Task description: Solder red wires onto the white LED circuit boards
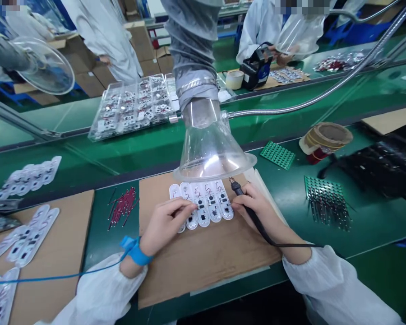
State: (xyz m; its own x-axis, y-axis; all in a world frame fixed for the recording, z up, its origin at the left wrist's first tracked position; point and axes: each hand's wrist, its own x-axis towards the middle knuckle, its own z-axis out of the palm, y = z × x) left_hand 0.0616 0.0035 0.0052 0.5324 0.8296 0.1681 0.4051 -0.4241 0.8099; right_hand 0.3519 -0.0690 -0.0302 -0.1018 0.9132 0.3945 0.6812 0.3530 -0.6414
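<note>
Currently: right hand (257, 205) grasping soldering iron (237, 188) | left hand (167, 222) at white boards (203, 213), can't tell if pinching anything | boards on cardboard (209, 262); probably light, stiff, fragile, best held by edges

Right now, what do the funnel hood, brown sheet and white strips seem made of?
Funnel hood: probably glossy plastic, see-through with glints; glass possible. Brown sheet: likely matte cardboard, tan without shine. White strips: perhaps smooth plastic, given their evenly rounded ends.
</note>
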